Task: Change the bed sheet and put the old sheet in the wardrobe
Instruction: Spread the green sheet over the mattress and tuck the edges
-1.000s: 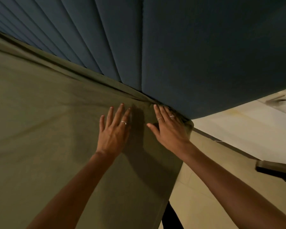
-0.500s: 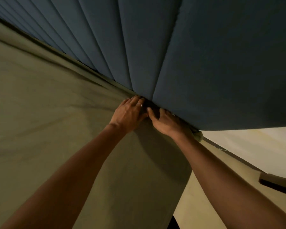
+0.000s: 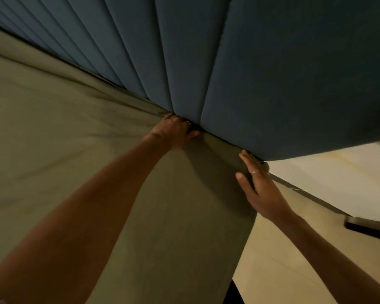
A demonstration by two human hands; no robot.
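Compared with half a second earlier, the two hands have separated: the right hand (image 3: 260, 189) has slid away from the left along the seam toward the right of the frame, to the mattress corner, while the left hand (image 3: 173, 133) remains at the centre. The left hand has its fingers bent down into the gap where the olive-green bed sheet (image 3: 75, 150) meets the blue channel-padded headboard (image 3: 272, 73); whether those fingers pinch cloth cannot be told, since their tips are hidden in the gap. The right hand lies flat with fingers straight and close together, pressing the sheet at the corner, fingertips touching the headboard's lower edge. The sheet covers the mattress across the left and centre of the frame, creased along the seam. Pale floor (image 3: 283, 270) fills the lower right; a dark furniture edge (image 3: 369, 227) sits at the right margin.
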